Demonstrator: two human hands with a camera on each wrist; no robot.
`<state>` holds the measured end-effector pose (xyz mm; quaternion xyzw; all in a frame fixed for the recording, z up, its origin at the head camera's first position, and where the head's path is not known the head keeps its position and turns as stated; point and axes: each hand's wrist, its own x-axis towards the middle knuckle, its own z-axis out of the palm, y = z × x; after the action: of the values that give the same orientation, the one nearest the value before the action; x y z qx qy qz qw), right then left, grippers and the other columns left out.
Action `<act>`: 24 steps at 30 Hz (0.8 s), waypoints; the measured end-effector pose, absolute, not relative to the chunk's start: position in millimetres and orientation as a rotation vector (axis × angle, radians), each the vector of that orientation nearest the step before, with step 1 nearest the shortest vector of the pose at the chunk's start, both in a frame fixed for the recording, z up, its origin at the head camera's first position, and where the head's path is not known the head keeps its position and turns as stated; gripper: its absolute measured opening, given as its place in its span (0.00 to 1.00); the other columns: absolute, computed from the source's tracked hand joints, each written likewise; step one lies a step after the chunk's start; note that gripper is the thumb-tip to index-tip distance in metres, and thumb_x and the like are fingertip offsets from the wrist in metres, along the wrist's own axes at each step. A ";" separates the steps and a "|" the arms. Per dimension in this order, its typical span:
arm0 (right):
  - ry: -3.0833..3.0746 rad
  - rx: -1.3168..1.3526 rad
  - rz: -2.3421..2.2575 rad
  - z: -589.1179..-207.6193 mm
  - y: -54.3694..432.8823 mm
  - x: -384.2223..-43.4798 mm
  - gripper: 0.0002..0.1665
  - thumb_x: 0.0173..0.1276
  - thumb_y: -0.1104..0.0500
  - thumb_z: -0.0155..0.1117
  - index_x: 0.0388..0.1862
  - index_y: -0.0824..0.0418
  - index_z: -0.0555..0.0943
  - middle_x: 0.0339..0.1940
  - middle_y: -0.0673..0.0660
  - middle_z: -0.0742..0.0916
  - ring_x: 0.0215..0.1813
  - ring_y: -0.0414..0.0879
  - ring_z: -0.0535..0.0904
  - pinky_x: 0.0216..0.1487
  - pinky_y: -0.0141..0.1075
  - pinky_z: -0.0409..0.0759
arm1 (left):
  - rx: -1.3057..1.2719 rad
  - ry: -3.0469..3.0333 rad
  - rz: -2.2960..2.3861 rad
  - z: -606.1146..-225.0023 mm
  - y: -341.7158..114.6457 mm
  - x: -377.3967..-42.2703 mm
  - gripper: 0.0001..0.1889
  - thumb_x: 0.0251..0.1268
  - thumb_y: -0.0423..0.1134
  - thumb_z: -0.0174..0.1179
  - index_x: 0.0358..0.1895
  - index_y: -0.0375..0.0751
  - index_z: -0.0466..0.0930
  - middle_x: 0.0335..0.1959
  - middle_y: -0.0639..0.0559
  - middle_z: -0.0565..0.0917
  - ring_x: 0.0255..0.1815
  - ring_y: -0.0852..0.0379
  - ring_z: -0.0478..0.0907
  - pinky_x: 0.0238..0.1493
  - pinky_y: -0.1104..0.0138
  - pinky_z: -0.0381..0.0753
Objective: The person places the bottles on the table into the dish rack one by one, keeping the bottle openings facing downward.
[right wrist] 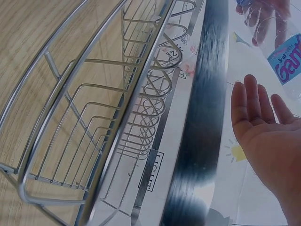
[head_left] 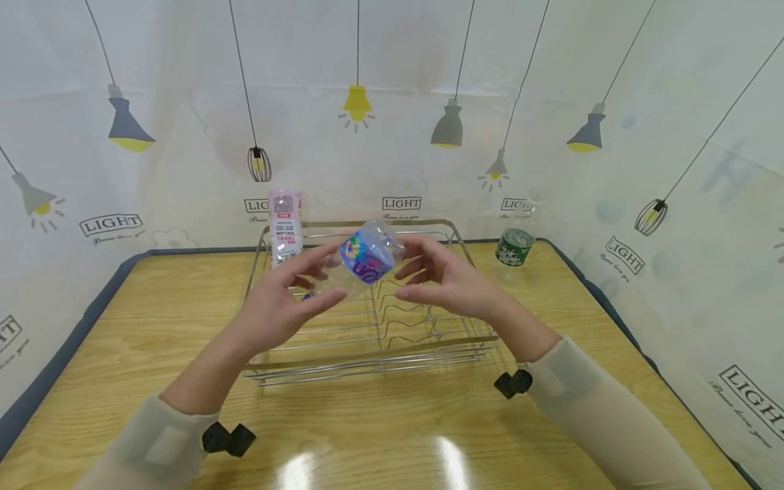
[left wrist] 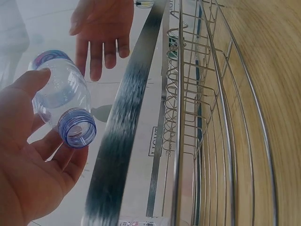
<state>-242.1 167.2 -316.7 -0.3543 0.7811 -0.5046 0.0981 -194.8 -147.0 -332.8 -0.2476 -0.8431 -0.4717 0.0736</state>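
A clear plastic bottle (head_left: 367, 257) with a blue and purple label is held tilted above a wire rack (head_left: 373, 356). My left hand (head_left: 282, 299) grips it near the neck, thumb on one side and fingers on the other. In the left wrist view the bottle (left wrist: 66, 94) points its round, blue-rimmed neck end toward the camera. Beside the base end is my right hand (head_left: 450, 278), its fingers loosely spread. The right wrist view shows this right hand (right wrist: 263, 122) palm up, apart from the bottle (right wrist: 288, 61) and holding nothing.
Behind the rack's left side stands a pink and white printed packet (head_left: 286, 231). At the table's back right corner is a clear bottle with a green label (head_left: 514, 246). The rack sits on a wooden table (head_left: 380, 422), with a lamp-printed cloth (head_left: 404, 156) around it.
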 end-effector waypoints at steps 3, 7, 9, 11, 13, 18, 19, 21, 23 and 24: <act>2.337 -1.032 -1.480 -316.2 165.3 -241.8 0.42 0.77 0.62 0.73 0.85 0.55 0.67 0.71 0.59 0.80 0.68 0.58 0.82 0.70 0.49 0.84 | -0.729 -2.544 -1.468 -332.9 -147.2 -194.5 0.35 0.78 0.43 0.71 0.84 0.58 0.70 0.69 0.45 0.86 0.61 0.49 0.85 0.63 0.53 0.85; 2.355 -1.003 -1.474 -315.9 162.5 -240.8 0.41 0.78 0.61 0.72 0.85 0.56 0.66 0.73 0.61 0.80 0.69 0.56 0.82 0.71 0.50 0.84 | -0.732 -2.559 -1.542 -334.1 -146.9 -194.6 0.34 0.81 0.45 0.68 0.85 0.54 0.67 0.70 0.43 0.85 0.61 0.48 0.87 0.62 0.55 0.87; 2.346 -1.002 -1.483 -315.5 160.8 -240.1 0.42 0.79 0.61 0.71 0.86 0.56 0.66 0.74 0.61 0.80 0.69 0.56 0.82 0.71 0.48 0.84 | -0.724 -2.565 -1.601 -334.7 -146.3 -194.6 0.34 0.83 0.46 0.66 0.85 0.50 0.65 0.70 0.42 0.84 0.63 0.46 0.87 0.63 0.55 0.88; 2.330 -1.000 -1.498 -314.6 158.5 -238.8 0.42 0.79 0.62 0.71 0.87 0.57 0.65 0.74 0.61 0.80 0.70 0.56 0.83 0.70 0.47 0.84 | -0.716 -2.558 -1.680 -335.7 -144.7 -195.4 0.35 0.84 0.46 0.64 0.85 0.44 0.62 0.70 0.42 0.83 0.65 0.44 0.86 0.64 0.53 0.88; 2.306 -1.000 -1.517 -313.7 155.5 -237.3 0.42 0.80 0.62 0.70 0.87 0.56 0.64 0.75 0.59 0.80 0.70 0.56 0.83 0.68 0.44 0.85 | -0.719 -2.544 -1.744 -337.0 -143.2 -195.9 0.35 0.85 0.46 0.63 0.85 0.40 0.58 0.71 0.40 0.83 0.67 0.43 0.85 0.65 0.56 0.88; 2.250 -1.003 -1.587 -313.4 145.9 -235.9 0.43 0.81 0.63 0.68 0.89 0.51 0.62 0.75 0.60 0.79 0.72 0.59 0.82 0.67 0.42 0.86 | -0.773 -2.515 -1.855 -340.9 -139.3 -196.2 0.34 0.88 0.43 0.60 0.84 0.39 0.55 0.73 0.36 0.79 0.72 0.38 0.83 0.66 0.54 0.87; 2.248 -0.999 -1.603 -313.3 143.8 -235.8 0.43 0.81 0.63 0.68 0.89 0.50 0.62 0.75 0.59 0.79 0.72 0.60 0.82 0.66 0.42 0.86 | -0.783 -2.515 -1.870 -341.4 -138.6 -196.2 0.34 0.88 0.43 0.59 0.84 0.39 0.55 0.74 0.36 0.79 0.72 0.38 0.82 0.66 0.53 0.87; 2.243 -0.989 -1.632 -313.2 139.8 -235.4 0.43 0.81 0.63 0.69 0.88 0.51 0.62 0.74 0.60 0.79 0.72 0.61 0.82 0.66 0.42 0.86 | -0.799 -2.510 -1.901 -341.9 -137.1 -196.2 0.33 0.88 0.43 0.59 0.84 0.40 0.54 0.75 0.35 0.77 0.74 0.36 0.82 0.67 0.51 0.86; 2.244 -0.972 -1.655 -313.6 136.2 -235.1 0.44 0.80 0.63 0.70 0.88 0.51 0.62 0.73 0.60 0.79 0.72 0.60 0.82 0.67 0.42 0.86 | -0.807 -2.512 -1.917 -342.3 -135.5 -196.2 0.33 0.88 0.44 0.59 0.84 0.41 0.54 0.76 0.34 0.76 0.74 0.36 0.81 0.68 0.50 0.86; 2.244 -0.965 -1.662 -313.8 134.6 -234.8 0.44 0.80 0.63 0.70 0.88 0.52 0.62 0.73 0.60 0.79 0.71 0.60 0.82 0.68 0.42 0.86 | -0.812 -2.512 -1.921 -342.6 -134.8 -196.3 0.33 0.88 0.44 0.59 0.84 0.41 0.54 0.77 0.34 0.76 0.75 0.36 0.81 0.68 0.50 0.85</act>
<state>-234.8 134.6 -313.8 -0.3250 0.7562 -0.5602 0.0932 -196.3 -134.8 -342.6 -0.2482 -0.7679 -0.5872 -0.0616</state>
